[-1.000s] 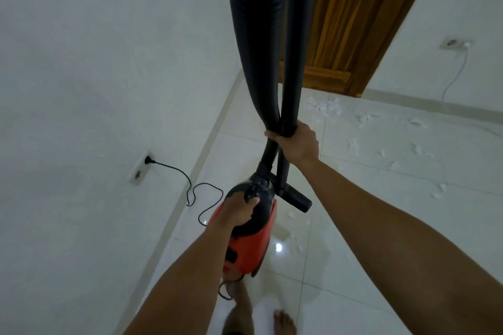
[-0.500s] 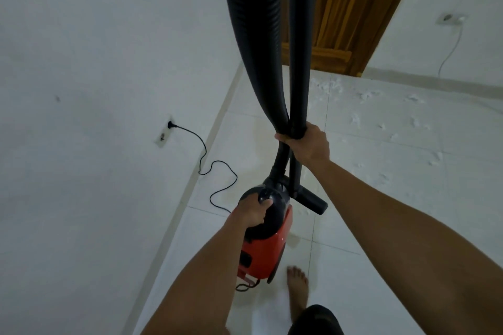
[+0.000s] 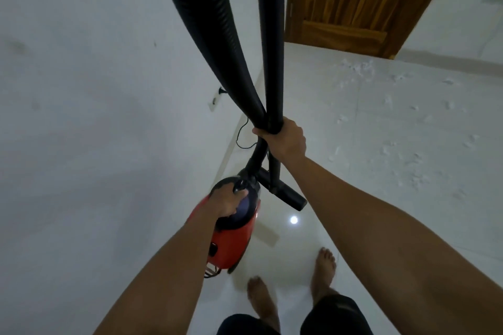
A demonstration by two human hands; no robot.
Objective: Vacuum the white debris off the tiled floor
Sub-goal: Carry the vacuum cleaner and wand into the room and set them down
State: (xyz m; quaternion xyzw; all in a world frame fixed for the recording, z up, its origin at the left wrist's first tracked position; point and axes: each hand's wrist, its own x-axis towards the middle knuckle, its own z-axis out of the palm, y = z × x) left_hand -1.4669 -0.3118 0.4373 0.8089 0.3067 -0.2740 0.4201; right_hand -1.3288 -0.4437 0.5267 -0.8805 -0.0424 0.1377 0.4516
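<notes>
An orange and black vacuum cleaner hangs above the white tiled floor, carried by its top handle in my left hand. My right hand is closed around the black ribbed hose and the rigid black wand together, both running up out of the frame. The black floor nozzle sticks out just below that hand. White debris lies scattered over the tiles to the right, thicker near the door.
A white wall runs along the left, with a socket and the black power cord trailing to the floor. A wooden door stands at the back. My bare feet are on the tiles below.
I have walked forward along the wall with the vacuum carried in both hands; the socket and the door are nearer and both feet now show.
</notes>
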